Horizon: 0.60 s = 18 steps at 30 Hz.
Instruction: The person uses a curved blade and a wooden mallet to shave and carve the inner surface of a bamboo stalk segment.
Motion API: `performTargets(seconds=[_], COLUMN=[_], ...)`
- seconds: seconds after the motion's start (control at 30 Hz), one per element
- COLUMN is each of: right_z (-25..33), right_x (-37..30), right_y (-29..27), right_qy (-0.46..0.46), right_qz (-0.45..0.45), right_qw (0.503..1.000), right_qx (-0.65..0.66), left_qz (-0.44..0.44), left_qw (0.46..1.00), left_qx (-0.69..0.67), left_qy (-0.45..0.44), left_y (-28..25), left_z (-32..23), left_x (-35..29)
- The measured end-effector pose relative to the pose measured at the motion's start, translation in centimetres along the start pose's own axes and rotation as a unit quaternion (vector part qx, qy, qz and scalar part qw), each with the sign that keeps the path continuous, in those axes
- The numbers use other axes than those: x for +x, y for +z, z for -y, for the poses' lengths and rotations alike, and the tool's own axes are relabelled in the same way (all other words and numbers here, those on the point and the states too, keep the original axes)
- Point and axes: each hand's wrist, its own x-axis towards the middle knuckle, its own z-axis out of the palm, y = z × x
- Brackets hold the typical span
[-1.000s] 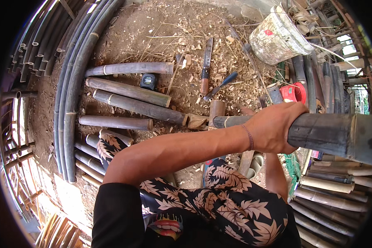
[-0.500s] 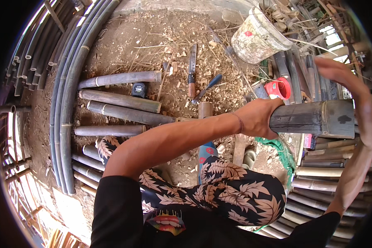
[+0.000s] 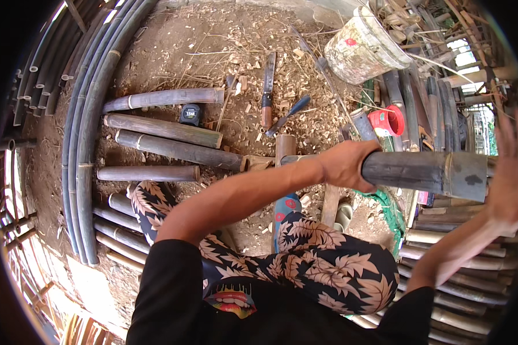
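Observation:
My left hand (image 3: pixel 351 165) is wrapped round a thick, dark bamboo piece (image 3: pixel 420 172), which lies level and points to the right. A pale joint ring crosses it near its right end. My right hand (image 3: pixel 506 169) is open, fingers stretched up and away, with its palm beside the right end of the bamboo; whether it touches cannot be told. Under my left forearm, a short upright bamboo stub (image 3: pixel 285 146) stands near a narrow dark length. On the ground ahead lie a wooden-handled knife (image 3: pixel 267 92) and a blue-handled tool (image 3: pixel 289 116).
Cut bamboo lengths (image 3: pixel 164 129) lie at left beside a tape measure (image 3: pixel 190 114) and long poles (image 3: pixel 86 149). A dirty white bucket (image 3: pixel 365 49) and a red cup (image 3: pixel 387 121) stand at far right. Stacked bamboo (image 3: pixel 449 264) lies near my right arm. Shavings (image 3: pixel 242 109) cover the ground.
My right hand has come down from above to beside the bamboo's right end. My left hand and the bamboo have shifted slightly left and down.

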Motion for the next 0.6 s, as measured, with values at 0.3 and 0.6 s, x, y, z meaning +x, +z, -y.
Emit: performTargets(seconds=[0.3, 0.6], right_z=[-17.5, -12.3], right_x=[-19.1, -13.3], right_y=[7.4, 4.9], right_qy=[0.081, 0.013], right_qz=[0.064, 0.206], right_qw=[0.961, 0.897], right_qx=[0.258, 0.390], left_qz=[-0.208, -0.345], left_qw=[0.973, 0.922], left_qx=[0.098, 0.163], left_qy=[-0.024, 0.067], left_y=[3.9, 5.3], left_z=[5.9, -1.1], left_x=[-4.5, -1.8])
